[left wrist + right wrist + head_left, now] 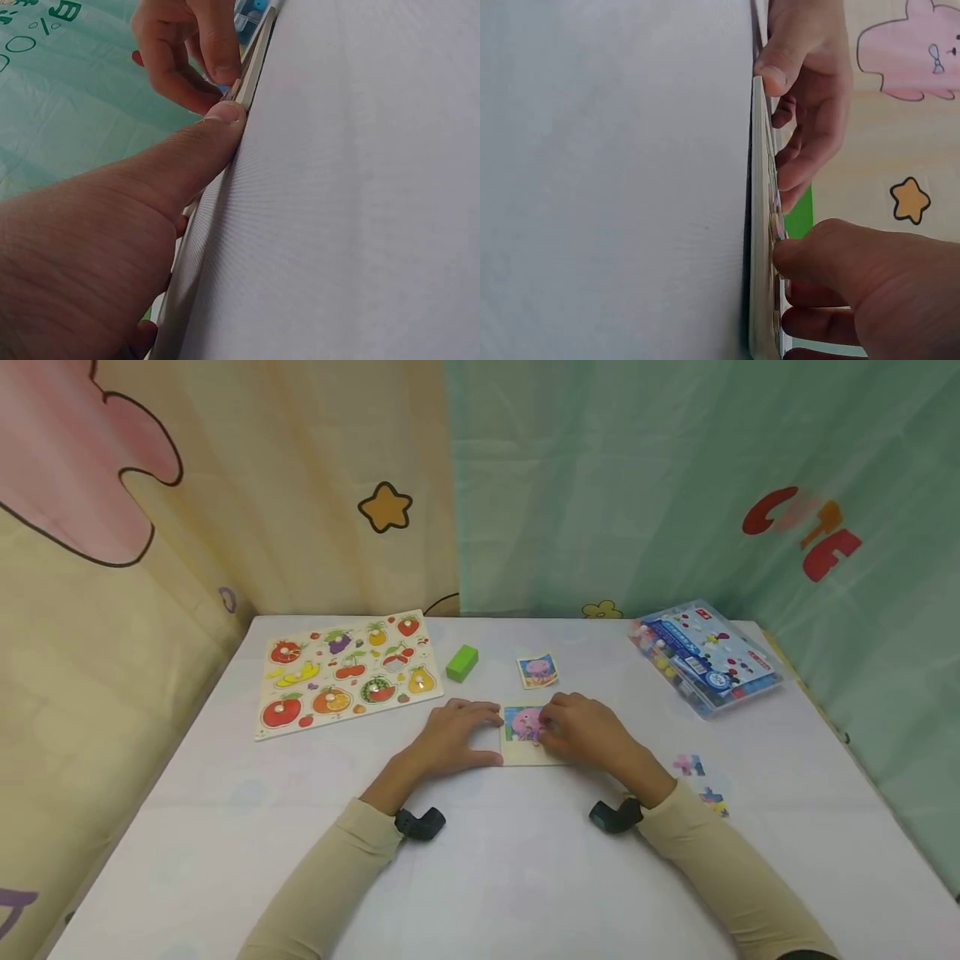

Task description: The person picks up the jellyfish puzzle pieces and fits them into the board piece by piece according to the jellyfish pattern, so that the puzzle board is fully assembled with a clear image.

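In the head view a small puzzle board (531, 753) lies flat on the table, its upper part covered by a pink cartoon picture made of puzzle pieces (522, 723). My left hand (454, 739) grips the board's left side, thumb at the near corner and fingers toward the far corner. From the right, my right hand (587, 731) pinches a small puzzle piece (234, 88) at the board's surface, over the right part of the picture. Fingers mostly hide that piece. The right wrist view shows the board (761, 225) edge-on, with both hands at it.
Loose puzzle pieces (688, 765) lie beside the right forearm. Beyond the board are a picture card (537, 671) and a green block (462, 663). A fruit puzzle board (348, 672) lies at the left, a clear plastic case (705, 656) of colourful parts at the right.
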Motion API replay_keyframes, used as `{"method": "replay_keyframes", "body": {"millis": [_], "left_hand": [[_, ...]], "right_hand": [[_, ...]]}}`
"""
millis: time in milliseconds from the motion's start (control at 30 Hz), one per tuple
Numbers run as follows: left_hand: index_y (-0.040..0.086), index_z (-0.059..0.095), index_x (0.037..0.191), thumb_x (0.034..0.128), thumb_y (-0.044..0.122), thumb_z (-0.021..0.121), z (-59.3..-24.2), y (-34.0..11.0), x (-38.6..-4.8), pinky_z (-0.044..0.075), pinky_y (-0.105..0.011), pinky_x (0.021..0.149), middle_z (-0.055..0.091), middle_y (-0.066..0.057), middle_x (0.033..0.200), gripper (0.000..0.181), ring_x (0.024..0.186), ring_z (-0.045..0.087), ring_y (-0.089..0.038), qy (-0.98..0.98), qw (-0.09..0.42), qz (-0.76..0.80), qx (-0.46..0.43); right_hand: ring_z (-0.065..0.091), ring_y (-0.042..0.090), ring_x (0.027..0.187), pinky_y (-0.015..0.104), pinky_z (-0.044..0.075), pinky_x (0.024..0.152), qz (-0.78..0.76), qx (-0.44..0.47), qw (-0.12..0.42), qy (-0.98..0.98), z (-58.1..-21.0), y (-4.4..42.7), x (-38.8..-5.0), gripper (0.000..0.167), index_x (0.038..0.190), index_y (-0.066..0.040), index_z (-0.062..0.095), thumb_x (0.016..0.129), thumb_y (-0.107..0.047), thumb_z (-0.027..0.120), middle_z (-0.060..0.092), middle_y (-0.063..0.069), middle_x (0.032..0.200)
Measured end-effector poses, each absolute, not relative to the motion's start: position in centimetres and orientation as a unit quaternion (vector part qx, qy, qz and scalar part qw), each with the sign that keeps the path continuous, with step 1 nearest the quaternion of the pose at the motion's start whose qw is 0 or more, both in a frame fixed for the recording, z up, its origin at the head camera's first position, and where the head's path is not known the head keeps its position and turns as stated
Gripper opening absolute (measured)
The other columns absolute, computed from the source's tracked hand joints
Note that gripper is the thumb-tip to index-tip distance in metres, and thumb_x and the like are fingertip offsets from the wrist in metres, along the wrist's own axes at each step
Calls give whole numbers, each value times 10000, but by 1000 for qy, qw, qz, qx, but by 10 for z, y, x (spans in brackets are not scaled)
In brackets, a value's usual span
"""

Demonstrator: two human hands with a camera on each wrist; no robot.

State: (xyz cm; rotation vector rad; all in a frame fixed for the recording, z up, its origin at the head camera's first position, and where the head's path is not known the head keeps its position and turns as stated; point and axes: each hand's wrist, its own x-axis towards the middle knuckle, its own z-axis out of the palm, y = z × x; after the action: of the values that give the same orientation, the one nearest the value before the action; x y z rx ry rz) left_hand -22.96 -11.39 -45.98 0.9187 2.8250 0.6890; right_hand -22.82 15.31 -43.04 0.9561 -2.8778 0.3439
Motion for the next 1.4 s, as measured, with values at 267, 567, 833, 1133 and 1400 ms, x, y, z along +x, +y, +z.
{"method": "replay_keyframes", "body": {"millis": [267,567,833,1133,1400], "left_hand": [[249,636,1334,870,541,753,-458,-115,-228,332,-494,1041,484,57,1520,560,1354,396,-245,925,40,228,301],[254,635,1335,867,552,751,-463,-114,-229,330,-475,1033,482,61,1521,567,1352,392,-224,925,47,224,303],[249,637,1336,868,555,747,-463,-114,-229,332,-476,1029,483,58,1521,570,1353,391,-225,924,45,226,306],[244,640,1331,864,549,755,-462,-114,-229,332,-483,1025,488,54,1517,569,1345,398,-236,922,42,234,305],[237,643,1330,862,555,753,-461,-114,-229,338,-491,1010,493,45,1514,576,1335,405,-247,922,38,233,307]], "right_hand": [[614,217,876,381,540,757,110,303,38,-946,-432,151,-227,260,1076,-92,768,868,-246,788,668,43,1007],[608,222,861,380,525,734,130,308,48,-941,-437,152,-224,286,1118,-96,766,864,-222,798,669,54,1017],[583,230,916,389,514,749,144,295,17,-944,-436,153,-223,319,1201,-157,756,889,-214,785,646,59,1061],[551,231,964,398,506,808,163,280,-7,-946,-439,155,-228,310,1200,-171,756,896,-221,783,626,45,1083],[540,228,963,393,482,808,185,294,-4,-938,-440,159,-230,293,1190,-163,762,906,-234,782,621,38,1079]]}}
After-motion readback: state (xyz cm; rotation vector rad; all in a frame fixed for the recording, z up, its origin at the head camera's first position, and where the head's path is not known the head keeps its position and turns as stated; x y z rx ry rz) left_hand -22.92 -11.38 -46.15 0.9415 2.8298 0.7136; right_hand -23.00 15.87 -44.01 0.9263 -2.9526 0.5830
